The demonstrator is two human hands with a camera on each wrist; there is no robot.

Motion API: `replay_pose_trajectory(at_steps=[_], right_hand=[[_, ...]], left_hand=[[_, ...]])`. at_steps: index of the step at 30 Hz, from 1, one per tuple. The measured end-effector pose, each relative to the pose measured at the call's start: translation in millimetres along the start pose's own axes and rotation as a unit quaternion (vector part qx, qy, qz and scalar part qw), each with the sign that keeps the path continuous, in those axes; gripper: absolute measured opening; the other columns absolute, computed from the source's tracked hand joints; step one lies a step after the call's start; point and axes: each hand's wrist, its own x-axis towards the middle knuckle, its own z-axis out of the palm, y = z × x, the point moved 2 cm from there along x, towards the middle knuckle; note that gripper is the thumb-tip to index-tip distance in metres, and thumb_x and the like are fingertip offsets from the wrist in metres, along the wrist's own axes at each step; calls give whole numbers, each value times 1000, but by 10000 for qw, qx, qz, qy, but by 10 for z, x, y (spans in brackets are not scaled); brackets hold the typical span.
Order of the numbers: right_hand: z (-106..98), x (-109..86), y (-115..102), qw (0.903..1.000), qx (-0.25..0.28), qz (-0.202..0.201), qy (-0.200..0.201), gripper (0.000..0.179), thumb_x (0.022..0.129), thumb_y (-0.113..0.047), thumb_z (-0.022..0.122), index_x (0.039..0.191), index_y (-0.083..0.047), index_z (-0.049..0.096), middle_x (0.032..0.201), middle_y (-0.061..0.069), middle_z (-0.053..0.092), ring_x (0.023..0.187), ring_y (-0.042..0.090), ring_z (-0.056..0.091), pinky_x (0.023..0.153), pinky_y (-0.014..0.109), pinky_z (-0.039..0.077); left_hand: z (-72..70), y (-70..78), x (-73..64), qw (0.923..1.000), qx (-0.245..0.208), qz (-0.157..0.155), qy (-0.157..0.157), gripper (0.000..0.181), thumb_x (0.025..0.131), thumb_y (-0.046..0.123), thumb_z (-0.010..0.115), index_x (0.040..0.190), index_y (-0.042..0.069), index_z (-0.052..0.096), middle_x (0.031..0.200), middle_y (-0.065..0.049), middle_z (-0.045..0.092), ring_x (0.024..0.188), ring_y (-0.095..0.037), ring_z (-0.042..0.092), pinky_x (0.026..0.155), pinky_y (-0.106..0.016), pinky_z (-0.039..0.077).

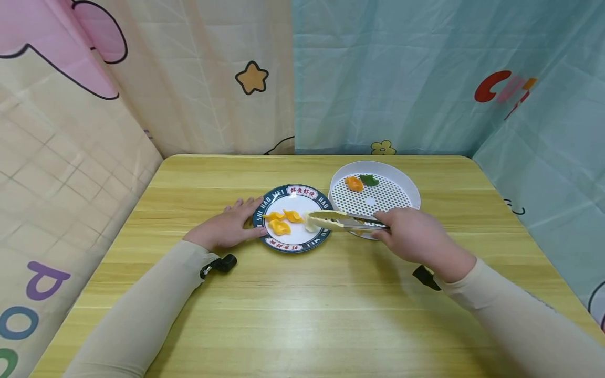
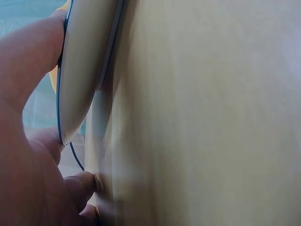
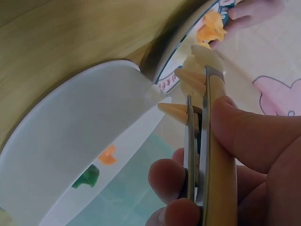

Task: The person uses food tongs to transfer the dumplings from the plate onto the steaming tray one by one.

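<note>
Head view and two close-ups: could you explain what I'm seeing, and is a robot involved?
No robot here, just a person's bare left hand and right hand. The wide picture is shot from the person's head, looking down; the close-ups from the left and right wrists. On the table sit a round plate with three yellow pieces, perhaps dumplings, and a white tray full of small holes, with an orange piece and a green piece inside. The left hand touches the plate's rim. The right hand holds tongs; a pale piece is at their tips, over the plate.
</note>
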Motion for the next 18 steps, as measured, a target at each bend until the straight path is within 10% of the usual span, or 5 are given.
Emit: replay_pose_trajectory(at_steps=[18], right_hand=[[-6, 81, -88, 9998, -110, 72, -132, 24, 98, -36, 74, 84, -22, 61, 76, -3, 61, 73, 20, 58, 62, 39, 47]], left_hand=[[-7, -3, 3, 10000, -8, -1, 1, 107, 90, 86, 50, 171, 31, 8, 178, -11, 12, 164, -42, 6, 131, -65, 10]])
